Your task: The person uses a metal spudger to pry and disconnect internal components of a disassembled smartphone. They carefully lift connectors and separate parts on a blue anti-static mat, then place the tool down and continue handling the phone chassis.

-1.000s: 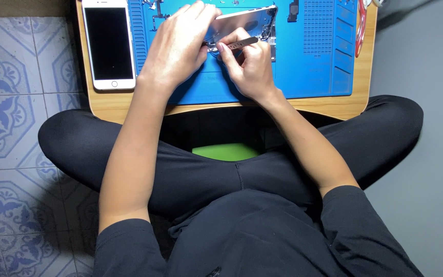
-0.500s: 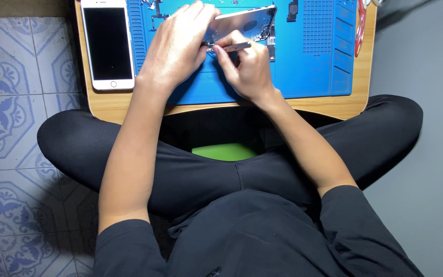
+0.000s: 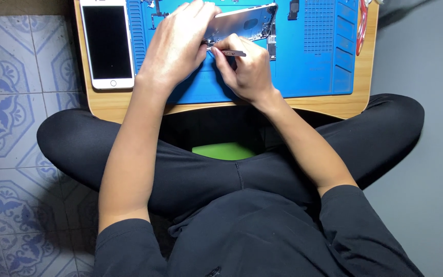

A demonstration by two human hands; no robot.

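Tiled floor surrounds the bench, where the left hand steadies the opened phone housing and the right hand has its fingers closed on tweezers, which I judge could slip and scratch the small parts just beyond the fingertips.

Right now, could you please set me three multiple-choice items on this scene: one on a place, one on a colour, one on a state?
1. Where does the white phone lie?
A. left of the blue mat
B. on the mat's right half
C. on the lap

2. What colour is the work mat?
A. green
B. blue
C. red

3. How is the thin tool held?
A. lying loose on the mat
B. pinched in the right hand
C. gripped by the left hand

Answers: 1 A, it rests on the wooden table beside the mat's left edge; 2 B, its surface is plainly blue; 3 B, the right hand's fingers pinch it.
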